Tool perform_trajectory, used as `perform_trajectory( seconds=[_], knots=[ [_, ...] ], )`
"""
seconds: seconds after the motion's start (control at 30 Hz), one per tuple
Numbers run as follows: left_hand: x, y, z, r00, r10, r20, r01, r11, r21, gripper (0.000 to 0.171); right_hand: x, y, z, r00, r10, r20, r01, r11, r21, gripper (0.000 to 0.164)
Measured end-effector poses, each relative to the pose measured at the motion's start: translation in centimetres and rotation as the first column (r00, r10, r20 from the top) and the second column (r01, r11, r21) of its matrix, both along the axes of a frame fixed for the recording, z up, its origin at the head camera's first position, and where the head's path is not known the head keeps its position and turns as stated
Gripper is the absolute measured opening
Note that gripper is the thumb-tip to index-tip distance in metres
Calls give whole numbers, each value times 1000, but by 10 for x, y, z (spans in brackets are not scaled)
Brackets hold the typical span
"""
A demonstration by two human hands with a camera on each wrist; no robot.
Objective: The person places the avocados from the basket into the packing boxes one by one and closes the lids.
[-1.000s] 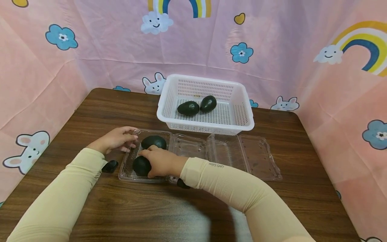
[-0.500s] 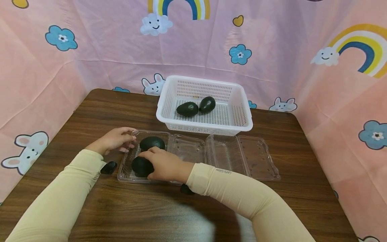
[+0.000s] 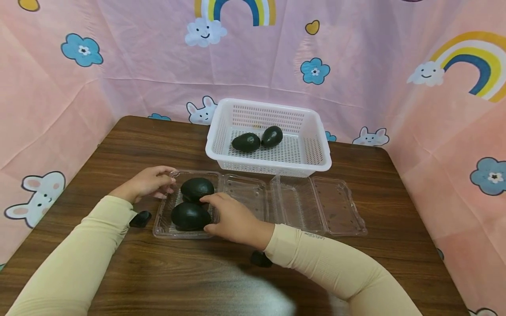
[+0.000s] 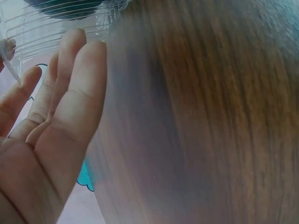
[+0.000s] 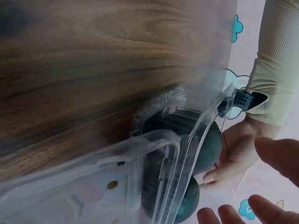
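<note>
Two dark green avocados lie in the left tray half of a clear plastic clamshell box (image 3: pixel 159 229): the far avocado (image 3: pixel 196 188) and the near avocado (image 3: pixel 190 216). Around the near one's right end is my right hand (image 3: pixel 239 221), thumb and fingers spread; the right wrist view shows its fingertips (image 5: pixel 273 210) apart from the fruit. My left hand (image 3: pixel 146 184) rests at the box's left edge, its fingers (image 4: pixel 77 88) mostly straight against the ribbed wall in the left wrist view. Where its thumb lies is hard to tell. The box's lid (image 3: pixel 247 193) lies opened to the right.
A white perforated basket (image 3: pixel 269 163) stands behind, holding a left avocado (image 3: pixel 246 142) and a right avocado (image 3: pixel 272 137). A second opened clear clamshell (image 3: pixel 341 208) lies at right. The brown wooden table (image 3: pixel 178 272) meets patterned cloth (image 3: pixel 158 52) on its back and sides.
My right hand has let go of the near avocado and drawn back to the right, uncovering it in the tray beside the other. My left hand stays at the box's edge.
</note>
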State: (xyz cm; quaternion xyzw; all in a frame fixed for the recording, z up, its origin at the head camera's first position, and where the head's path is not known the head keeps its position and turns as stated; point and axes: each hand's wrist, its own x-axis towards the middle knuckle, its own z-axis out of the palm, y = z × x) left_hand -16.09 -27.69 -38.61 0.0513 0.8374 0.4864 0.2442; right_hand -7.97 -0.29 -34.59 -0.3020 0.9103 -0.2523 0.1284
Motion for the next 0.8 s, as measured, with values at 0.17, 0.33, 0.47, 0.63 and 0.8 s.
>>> perform_trajectory(
  seconds=[0.17,0.33,0.47,0.63,0.8],
  knots=[
    [1,-2,1,1000,10,-7,-10,1000,-22,53,-1,7,2,998,-53,19,53,999,-12,64],
    [4,-3,3,1000,15,-14,-16,999,-33,52,-1,13,6,995,-97,14,98,995,-13,64],
    [6,-6,5,1000,13,-13,-13,999,-37,53,0,18,11,992,-121,28,121,992,-20,65],
    [6,-9,6,1000,18,-10,-18,999,-43,53,-2,25,12,988,-148,48,150,988,-38,65],
    [5,-13,6,1000,17,-16,-18,999,-51,53,-4,32,10,980,-190,63,193,980,-42,64]
  ],
)
